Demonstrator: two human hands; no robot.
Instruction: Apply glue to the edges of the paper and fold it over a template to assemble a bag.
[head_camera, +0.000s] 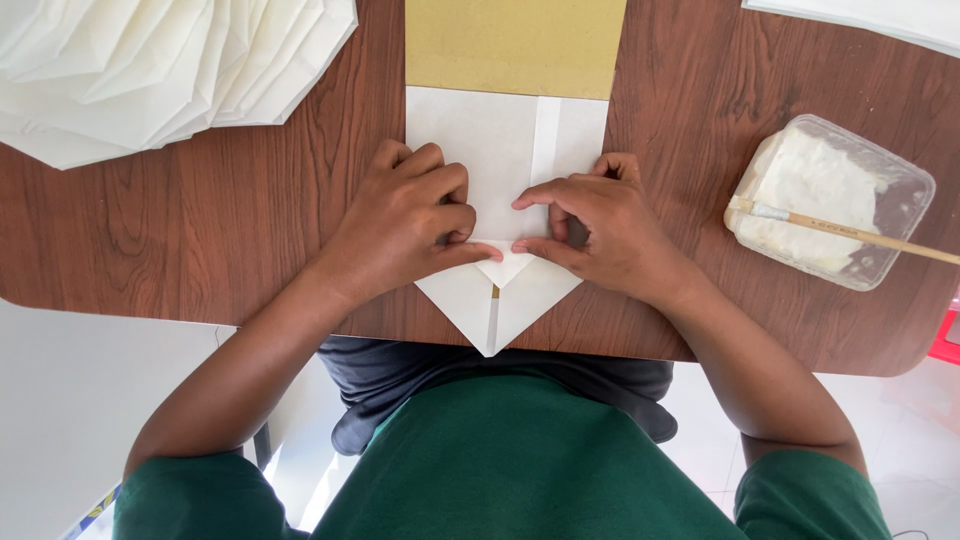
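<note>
A white sheet of paper (495, 140) lies on the brown wooden table (230, 210), its near end folded into a point that hangs over the table's front edge. My left hand (405, 225) presses down on the left side of the fold, fingers curled. My right hand (600, 225) presses on the right side, index finger and thumb pinching at a small folded tip (505, 263) in the middle. Both hands touch the paper.
A gold-tan sheet (515, 45) lies under the paper's far end. A stack of folded white paper pieces (150, 65) sits at the far left. At right stands a clear plastic tub of white paste (830, 200) with a brush (850, 232) across it. More white paper (880, 18) is at the far right corner.
</note>
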